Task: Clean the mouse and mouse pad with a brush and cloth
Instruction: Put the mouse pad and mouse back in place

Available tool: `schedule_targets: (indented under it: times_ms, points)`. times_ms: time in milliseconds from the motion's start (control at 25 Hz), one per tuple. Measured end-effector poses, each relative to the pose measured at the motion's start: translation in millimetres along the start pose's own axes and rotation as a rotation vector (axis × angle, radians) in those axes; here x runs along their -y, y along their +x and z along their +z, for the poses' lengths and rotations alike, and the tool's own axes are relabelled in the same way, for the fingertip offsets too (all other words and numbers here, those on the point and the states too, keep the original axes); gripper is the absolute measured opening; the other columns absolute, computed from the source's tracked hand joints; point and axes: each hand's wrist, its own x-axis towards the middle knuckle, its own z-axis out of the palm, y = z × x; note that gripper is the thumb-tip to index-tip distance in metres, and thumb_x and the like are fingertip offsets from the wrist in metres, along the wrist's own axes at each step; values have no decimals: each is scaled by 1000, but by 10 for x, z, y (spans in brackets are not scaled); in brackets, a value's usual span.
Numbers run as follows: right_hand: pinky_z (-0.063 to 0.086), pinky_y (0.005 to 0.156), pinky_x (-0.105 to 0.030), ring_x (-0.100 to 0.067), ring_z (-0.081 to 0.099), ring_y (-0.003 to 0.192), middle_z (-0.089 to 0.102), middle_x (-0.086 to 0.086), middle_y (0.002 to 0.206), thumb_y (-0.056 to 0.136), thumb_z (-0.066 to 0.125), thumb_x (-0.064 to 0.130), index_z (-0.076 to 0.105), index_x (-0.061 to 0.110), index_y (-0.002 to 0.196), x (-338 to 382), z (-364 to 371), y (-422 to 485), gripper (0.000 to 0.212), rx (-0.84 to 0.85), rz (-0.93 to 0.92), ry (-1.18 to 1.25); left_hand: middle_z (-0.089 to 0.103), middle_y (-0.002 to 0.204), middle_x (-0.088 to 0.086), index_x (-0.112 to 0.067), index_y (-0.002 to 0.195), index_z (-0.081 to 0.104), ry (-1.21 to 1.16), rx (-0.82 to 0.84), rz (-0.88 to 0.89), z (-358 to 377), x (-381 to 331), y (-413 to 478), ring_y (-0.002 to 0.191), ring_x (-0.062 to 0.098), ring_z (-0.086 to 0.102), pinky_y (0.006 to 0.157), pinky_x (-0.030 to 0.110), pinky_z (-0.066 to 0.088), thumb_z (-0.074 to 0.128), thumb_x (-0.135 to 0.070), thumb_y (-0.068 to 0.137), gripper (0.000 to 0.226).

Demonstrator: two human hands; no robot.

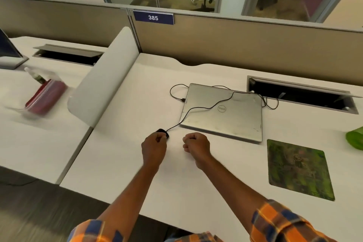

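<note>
A small black mouse lies on the white desk, mostly covered by my left hand, whose fingers curl round it. Its black cable runs up across the closed silver laptop. My right hand hovers beside it as a fist, holding nothing I can see. The green patterned mouse pad lies flat at the right, apart from both hands. A green cloth shows at the right edge. No brush is in view.
A grey curved divider separates this desk from the left one, where a red-lidded box and a small spray bottle stand. An open cable tray sits behind the laptop. A beige partition closes the back.
</note>
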Motion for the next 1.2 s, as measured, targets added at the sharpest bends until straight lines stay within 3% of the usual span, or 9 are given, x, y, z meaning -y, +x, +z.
schedule_targets:
  times_ms: [80,160,320,440,560,680,760,840,1200]
  points:
    - [61,70,-35,-19,68,71,73,-7,89,93,72,11,69,2,102,-35,330,-27,13,37,46,25,76,108,-8,-24,105,79,46,-27,-14,-192,33,197,104,17,69,92,32,57,55,-4,91,34]
    - [53,63,-32,-19,63,68,64,-5,81,93,71,11,60,12,86,-55,578,-60,12,38,84,30,71,123,-2,-22,115,77,93,-14,-24,-316,92,374,116,20,66,102,38,56,49,4,83,50]
    - [47,63,-33,-23,54,62,51,-5,69,93,70,10,41,21,64,-84,876,-37,43,5,177,24,63,141,5,-15,134,70,166,96,-72,-376,192,612,129,24,60,106,33,49,51,3,87,54]
    - [57,67,-37,-21,60,63,63,-8,75,96,71,14,57,17,69,-82,973,-10,30,10,213,28,70,134,6,-13,133,71,189,172,-95,-369,176,681,114,24,64,98,33,52,55,-2,89,48]
    - [65,83,-47,-24,67,77,73,-10,89,96,69,17,65,17,81,-84,1000,7,15,-1,173,-3,72,128,5,-13,131,73,199,204,-94,-359,173,698,115,25,67,98,36,56,57,-4,89,46]
    - [66,89,-47,-26,72,93,76,-9,101,95,66,16,72,17,93,-93,960,9,6,-58,133,14,74,103,3,-16,106,78,166,261,-127,-301,174,651,93,22,66,75,28,51,56,-7,84,31]
    - [65,78,-38,-23,72,93,77,-7,101,94,66,15,75,17,99,-74,886,13,10,-91,103,3,71,88,2,-15,90,75,121,286,-145,-235,138,591,79,18,61,64,26,45,56,-8,81,22]
    - [55,67,-28,-19,69,88,76,-4,99,94,67,15,75,19,99,-51,766,15,11,-115,79,-5,74,87,3,-15,88,77,67,299,-156,-150,84,520,77,18,62,66,28,47,57,-7,80,23]
    - [51,74,-24,-19,68,102,73,-2,115,96,68,16,70,17,123,-61,-226,28,28,-185,26,34,76,87,14,-15,81,77,-3,360,-123,491,-210,3,79,22,65,76,41,61,57,-8,75,22]
